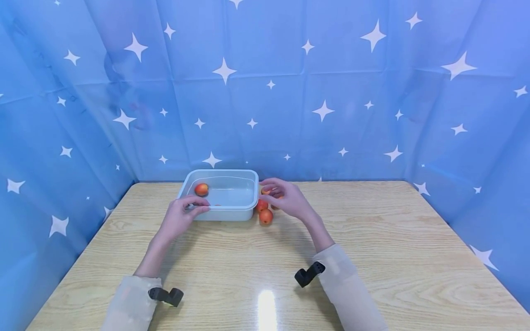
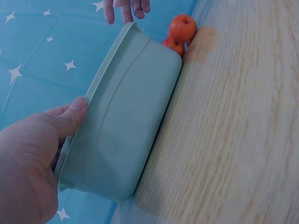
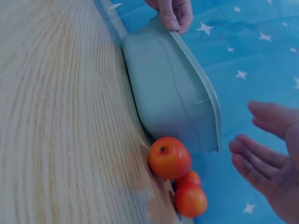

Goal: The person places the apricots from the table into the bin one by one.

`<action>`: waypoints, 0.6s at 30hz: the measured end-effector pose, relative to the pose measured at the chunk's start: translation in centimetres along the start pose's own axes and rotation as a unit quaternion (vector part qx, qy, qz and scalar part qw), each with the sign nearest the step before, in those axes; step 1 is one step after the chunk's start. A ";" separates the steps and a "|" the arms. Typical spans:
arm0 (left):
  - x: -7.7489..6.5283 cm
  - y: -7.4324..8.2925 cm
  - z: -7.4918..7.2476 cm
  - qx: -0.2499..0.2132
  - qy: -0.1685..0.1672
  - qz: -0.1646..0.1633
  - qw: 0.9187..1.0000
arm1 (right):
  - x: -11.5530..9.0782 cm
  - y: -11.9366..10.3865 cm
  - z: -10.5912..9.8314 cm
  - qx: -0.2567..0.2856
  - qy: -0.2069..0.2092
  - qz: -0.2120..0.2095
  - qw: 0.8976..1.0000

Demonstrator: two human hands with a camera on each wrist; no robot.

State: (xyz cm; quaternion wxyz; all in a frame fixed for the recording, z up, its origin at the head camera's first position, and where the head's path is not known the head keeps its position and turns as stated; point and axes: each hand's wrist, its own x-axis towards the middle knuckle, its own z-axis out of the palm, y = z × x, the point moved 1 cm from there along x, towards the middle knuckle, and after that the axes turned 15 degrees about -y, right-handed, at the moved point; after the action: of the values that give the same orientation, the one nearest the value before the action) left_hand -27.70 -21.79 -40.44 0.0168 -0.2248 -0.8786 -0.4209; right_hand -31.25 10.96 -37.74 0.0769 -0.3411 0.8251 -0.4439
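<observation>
From the head, a pale blue-green plastic tub (image 1: 227,215), rectangular with rounded corners and a lipped rim, stood near the far edge of the wooden table (image 1: 372,230), left of its middle; inside, a yellow-flecked red apple (image 1: 201,189) lay toward the left end. The left hand (image 1: 182,214) pinched the near rim at its left, while the right hand (image 1: 285,197) hovered beside the right end, above a cluster of glossy red-orange apples (image 1: 266,217). Broad wood grain ran from there to the right and near edges; a starred blue curtain (image 1: 273,92) hung beyond the far edge. From the left wrist, the thumb pressed the rim, and two of the cluster showed past the opposite end. From the right wrist, the right fingers were extended, holding nothing, just off the tub's corner, with three apples lower down; whether the nearest touched the wall could not be told.
</observation>
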 end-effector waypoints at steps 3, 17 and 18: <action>0.1 -0.1 0.0 0.002 0.001 0.004 1.000 | -0.1 0.1 -0.1 -0.005 -0.016 0.001 1.000; 0.2 0.0 -0.1 0.003 0.003 0.013 1.000 | -0.7 1.4 -0.2 -0.014 -0.081 -0.007 0.997; 0.2 0.0 -0.1 0.003 0.002 0.013 1.000 | -0.7 1.5 -0.2 -0.015 -0.083 -0.003 0.996</action>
State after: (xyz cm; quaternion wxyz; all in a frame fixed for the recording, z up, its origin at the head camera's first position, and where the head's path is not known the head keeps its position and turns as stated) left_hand -27.85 -21.78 -40.35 0.0248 -0.2348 -0.8769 -0.4186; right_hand -31.55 12.12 -38.89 0.1385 -0.3806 0.8212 -0.4021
